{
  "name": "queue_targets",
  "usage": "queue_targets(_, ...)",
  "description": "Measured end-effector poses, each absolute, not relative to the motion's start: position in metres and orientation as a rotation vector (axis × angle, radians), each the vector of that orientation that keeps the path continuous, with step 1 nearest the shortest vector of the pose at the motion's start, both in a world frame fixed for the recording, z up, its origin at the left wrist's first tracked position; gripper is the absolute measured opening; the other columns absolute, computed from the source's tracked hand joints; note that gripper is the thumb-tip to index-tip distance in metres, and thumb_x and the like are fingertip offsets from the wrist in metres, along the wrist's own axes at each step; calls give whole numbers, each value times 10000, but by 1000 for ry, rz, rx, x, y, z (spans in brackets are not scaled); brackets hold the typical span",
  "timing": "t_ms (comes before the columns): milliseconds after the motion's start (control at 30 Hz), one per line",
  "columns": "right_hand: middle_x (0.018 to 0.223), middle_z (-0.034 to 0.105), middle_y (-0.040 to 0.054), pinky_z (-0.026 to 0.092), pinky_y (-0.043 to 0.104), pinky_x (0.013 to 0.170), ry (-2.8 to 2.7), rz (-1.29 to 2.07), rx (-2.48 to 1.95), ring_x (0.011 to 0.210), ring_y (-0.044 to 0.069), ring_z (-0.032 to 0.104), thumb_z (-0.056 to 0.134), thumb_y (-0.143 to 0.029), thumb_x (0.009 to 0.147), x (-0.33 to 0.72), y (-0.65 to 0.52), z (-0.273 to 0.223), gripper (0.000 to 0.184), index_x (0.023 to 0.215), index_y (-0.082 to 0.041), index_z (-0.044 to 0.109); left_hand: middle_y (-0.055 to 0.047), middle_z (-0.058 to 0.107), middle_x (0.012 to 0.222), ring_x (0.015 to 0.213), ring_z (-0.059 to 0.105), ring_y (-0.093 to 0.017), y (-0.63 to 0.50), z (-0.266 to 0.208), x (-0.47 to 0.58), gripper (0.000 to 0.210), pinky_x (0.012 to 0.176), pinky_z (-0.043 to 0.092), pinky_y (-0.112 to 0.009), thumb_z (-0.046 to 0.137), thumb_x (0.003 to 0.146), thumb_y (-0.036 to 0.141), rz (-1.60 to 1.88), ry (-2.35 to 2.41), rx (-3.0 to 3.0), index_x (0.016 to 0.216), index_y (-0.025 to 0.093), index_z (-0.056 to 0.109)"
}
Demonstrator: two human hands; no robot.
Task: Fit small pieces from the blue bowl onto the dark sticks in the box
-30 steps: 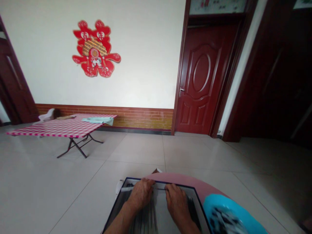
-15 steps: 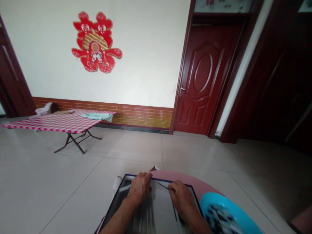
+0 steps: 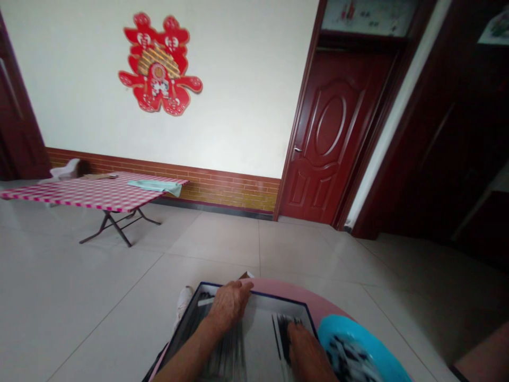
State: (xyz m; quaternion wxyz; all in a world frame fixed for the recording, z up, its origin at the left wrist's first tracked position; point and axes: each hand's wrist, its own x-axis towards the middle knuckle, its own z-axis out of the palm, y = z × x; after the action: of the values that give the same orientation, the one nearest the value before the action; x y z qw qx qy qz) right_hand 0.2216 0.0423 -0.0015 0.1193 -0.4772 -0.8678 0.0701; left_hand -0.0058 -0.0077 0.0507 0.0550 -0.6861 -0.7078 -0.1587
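Observation:
A shallow box with a pale inside and a dark blue rim lies in front of me, low in the picture. Its left side holds many thin dark and pale rods, lying lengthwise. My left hand reaches over them near the far rim, fingers stretched to the right, no held thing visible. At the box's right side lies a row of slim black rods, with one dark rod a little apart on its left. My right hand is down on this row; its fingertips are hidden among the rods.
A blue basin with dark and pale pieces stands right of the box on a pink round surface. A white shoe shows beside the box. Further off are a folding table with checked cloth and a red door.
My right hand has moved down and right from the box's far end, where it held a thin dark rod, onto the right row. The left hand has barely shifted. The view has tilted slightly.

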Motion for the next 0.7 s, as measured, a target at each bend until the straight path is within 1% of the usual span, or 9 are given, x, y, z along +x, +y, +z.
queue_targets(133, 1016, 681, 140, 469, 289, 802, -2557, 145, -1415, 943, 215, 636, 336, -14, 778, 222, 53, -15, 410, 1010, -157, 643, -53, 638, 873, 789, 612, -192, -7, 59, -7, 296, 658, 452, -273, 310, 924, 272, -444, -2135, -2112, 1124, 265, 528)
queue_targets(300, 1009, 683, 129, 467, 291, 820, -2554, 89, -1378, 934, 217, 637, 388, -47, 775, 224, 57, -28, 379, 1035, -167, 636, -75, 642, 846, 770, 614, -196, -7, 66, -7, 319, 654, 448, -271, 297, 921, 273, -446, -2133, -2123, 1122, 247, 544)
queue_targets(467, 1145, 625, 153, 459, 364, 876, -2568, -5, -1318, 1028, 265, 597, 417, -44, 765, 219, 55, -34, 407, 1095, -174, 616, -66, 654, 875, 800, 620, -193, -5, 71, -8, 310, 689, 456, -286, 328, 911, 269, -489, -2166, -2124, 1129, 257, 548)
queue_targets(533, 1169, 615, 128, 445, 393, 907, -2573, -11, -1251, 1050, 272, 583, 438, -35, 749, 214, 53, -38, 416, 1082, -206, 620, -59, 661, 883, 813, 623, -196, -3, 71, -10, 304, 701, 457, -297, 338, 907, 268, -497, -2198, -2105, 1123, 263, 552)
queue_targets(633, 1194, 606, 80, 384, 435, 982, -2569, -20, -1075, 1118, 264, 536, 455, -23, 736, 205, 51, -47, 431, 1060, -253, 622, -64, 670, 871, 831, 623, -204, -1, 72, -15, 296, 725, 451, -308, 364, 896, 270, -477, -2238, -2077, 1112, 255, 567)
queue_targets(700, 1211, 596, 65, 359, 457, 1003, -2594, -35, -1036, 1152, 257, 509, 453, 2, 717, 201, 53, -53, 475, 1073, -269, 612, -64, 671, 873, 843, 619, -205, 0, 71, -18, 298, 741, 446, -310, 372, 893, 275, -470, -2238, -2071, 1120, 255, 564)
